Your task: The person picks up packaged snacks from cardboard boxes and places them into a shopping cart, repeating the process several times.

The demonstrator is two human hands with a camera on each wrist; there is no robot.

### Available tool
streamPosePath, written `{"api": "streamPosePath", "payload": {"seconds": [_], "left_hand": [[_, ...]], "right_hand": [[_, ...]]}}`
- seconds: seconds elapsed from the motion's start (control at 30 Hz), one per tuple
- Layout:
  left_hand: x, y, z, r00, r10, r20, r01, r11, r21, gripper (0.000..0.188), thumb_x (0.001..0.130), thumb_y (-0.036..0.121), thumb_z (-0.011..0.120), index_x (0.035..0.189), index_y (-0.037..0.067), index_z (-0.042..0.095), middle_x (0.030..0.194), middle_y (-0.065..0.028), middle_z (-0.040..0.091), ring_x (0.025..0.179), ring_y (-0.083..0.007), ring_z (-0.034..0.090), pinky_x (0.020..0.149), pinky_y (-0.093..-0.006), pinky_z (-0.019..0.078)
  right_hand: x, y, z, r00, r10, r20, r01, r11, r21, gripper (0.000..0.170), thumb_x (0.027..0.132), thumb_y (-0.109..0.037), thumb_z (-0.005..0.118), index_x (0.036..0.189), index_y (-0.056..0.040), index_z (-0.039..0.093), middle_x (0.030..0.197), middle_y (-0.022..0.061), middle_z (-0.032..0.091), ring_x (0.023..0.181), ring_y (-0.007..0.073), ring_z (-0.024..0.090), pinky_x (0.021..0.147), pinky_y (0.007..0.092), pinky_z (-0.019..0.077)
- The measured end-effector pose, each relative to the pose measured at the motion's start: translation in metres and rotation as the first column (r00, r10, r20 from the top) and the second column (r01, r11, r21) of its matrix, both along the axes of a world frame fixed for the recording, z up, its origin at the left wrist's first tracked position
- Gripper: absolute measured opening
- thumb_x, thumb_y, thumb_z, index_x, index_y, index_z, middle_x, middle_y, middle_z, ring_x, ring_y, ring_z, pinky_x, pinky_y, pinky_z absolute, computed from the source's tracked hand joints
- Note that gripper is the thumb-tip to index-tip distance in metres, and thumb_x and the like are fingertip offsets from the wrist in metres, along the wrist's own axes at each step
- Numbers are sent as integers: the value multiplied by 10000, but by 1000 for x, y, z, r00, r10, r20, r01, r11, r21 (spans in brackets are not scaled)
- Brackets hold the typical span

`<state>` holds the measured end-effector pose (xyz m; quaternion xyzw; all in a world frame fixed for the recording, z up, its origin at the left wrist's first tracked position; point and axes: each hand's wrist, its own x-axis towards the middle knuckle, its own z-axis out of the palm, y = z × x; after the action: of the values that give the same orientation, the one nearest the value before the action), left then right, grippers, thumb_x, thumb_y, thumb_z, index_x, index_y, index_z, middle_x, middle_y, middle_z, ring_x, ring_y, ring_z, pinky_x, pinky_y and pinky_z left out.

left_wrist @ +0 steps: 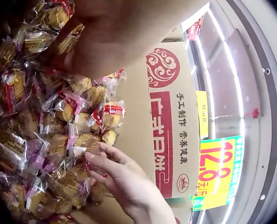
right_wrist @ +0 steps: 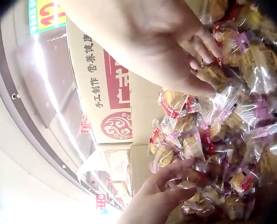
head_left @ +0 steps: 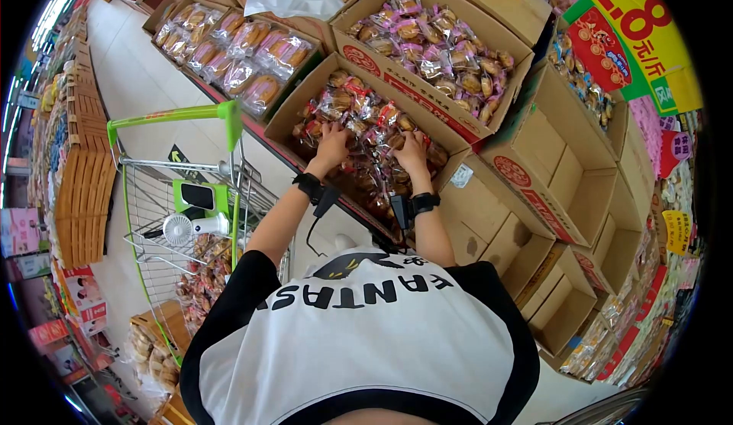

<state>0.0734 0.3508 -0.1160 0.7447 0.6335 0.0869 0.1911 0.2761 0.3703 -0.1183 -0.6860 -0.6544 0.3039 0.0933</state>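
Observation:
In the head view, both hands reach into a cardboard box (head_left: 450,141) of individually wrapped mooncakes (head_left: 366,119). The left hand (head_left: 332,148) is in the left part of the box. In the right wrist view its thumb and fingers (right_wrist: 176,167) are spread apart over the clear and red wrappers. The right hand (head_left: 412,154) is farther right, and its thumb and bent fingers pinch a wrapped mooncake (head_left: 397,141). In the right wrist view, the right hand (right_wrist: 171,51) partly covers this mooncake. More packets (left_wrist: 59,144) lie heaped beneath both hands in the left wrist view.
Behind stands another box (head_left: 496,123) of wrapped mooncakes, and trays (head_left: 298,81) of larger packs at the left. Cardboard boxes (head_left: 534,234) adjoin on the right. A shopping cart (head_left: 175,116) with a green handle stands on the left, and a yellow price sign (head_left: 649,12) hangs upper right.

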Motion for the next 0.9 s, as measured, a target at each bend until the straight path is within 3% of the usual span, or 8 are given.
{"api": "streamPosePath", "payload": {"seconds": [0.07, 0.17, 0.23, 0.47, 0.57, 0.77, 0.83, 0.9], "left_hand": [[1, -3, 2, 1000, -2, 27, 1, 1000, 26, 259, 617, 60, 567, 875, 55, 537, 949, -187, 415, 957, -424, 349, 945, -494, 204], [3, -8, 4, 993, 97, -65, -99, 994, -41, 304, 618, 37, 560, 919, 70, 535, 984, -201, 393, 959, -423, 371, 867, -434, 347], [-1, -11, 4, 974, 149, -169, -133, 986, 99, 298, 633, 38, 546, 929, 64, 533, 1015, -212, 370, 940, -405, 419, 733, -391, 443], [-19, -8, 4, 954, 210, -214, -212, 977, 13, 165, 674, 45, 497, 831, 31, 547, 1005, -202, 403, 883, -348, 494, 657, -375, 474], [-23, -9, 4, 955, 198, -219, -216, 975, -61, 141, 672, 46, 500, 799, 41, 560, 975, -188, 438, 869, -328, 508, 650, -369, 474], [-28, -19, 18, 997, 68, -19, -65, 989, 129, 199, 673, 159, 574, 853, 77, 597, 924, -173, 456, 901, -323, 467, 756, -400, 407], [-21, -25, 37, 993, 117, -1, -116, 981, 157, 255, 667, 201, 597, 902, 103, 601, 904, -165, 470, 900, -316, 442, 791, -389, 372], [-21, -29, 46, 985, 108, 136, -124, 986, 115, 268, 679, 208, 595, 915, 81, 590, 875, -154, 485, 869, -289, 456, 779, -372, 379]], "right_hand": [[-1, 0, 4, 999, -19, 29, 20, 1000, -18, 541, 607, -184, 686, 1074, -79, 435, 1109, 128, 352, 1049, 324, 352, 873, 402, 332], [0, -1, 13, 1000, 6, 6, -5, 999, -42, 462, 630, -141, 659, 1034, -96, 440, 1122, 119, 338, 1044, 336, 337, 850, 415, 362], [0, -1, 12, 998, 30, -63, -29, 1000, 4, 420, 629, -141, 661, 983, -111, 437, 1080, 114, 380, 1026, 321, 358, 849, 413, 359], [0, 5, -5, 992, 37, -119, -41, 999, -35, 443, 631, -160, 659, 1006, -99, 429, 975, 113, 460, 986, 310, 400, 825, 394, 375], [0, 5, -4, 984, -82, -161, 77, 996, -36, 517, 508, -202, 745, 948, -55, 518, 922, 128, 539, 861, 264, 520, 737, 357, 424], [1, 6, -16, 992, 50, -115, -45, 998, 50, 434, 473, -211, 756, 807, -5, 571, 825, 119, 567, 775, 228, 544, 688, 335, 427], [2, 7, -17, 934, 10, -358, -55, 992, -114, 404, 493, -190, 749, 794, 4, 561, 795, 109, 569, 767, 203, 544, 675, 322, 424], [2, 6, -12, 922, 1, -388, -58, 989, -134, 388, 502, -176, 745, 787, 8, 555, 801, 109, 566, 765, 197, 541, 670, 319, 424]]}}
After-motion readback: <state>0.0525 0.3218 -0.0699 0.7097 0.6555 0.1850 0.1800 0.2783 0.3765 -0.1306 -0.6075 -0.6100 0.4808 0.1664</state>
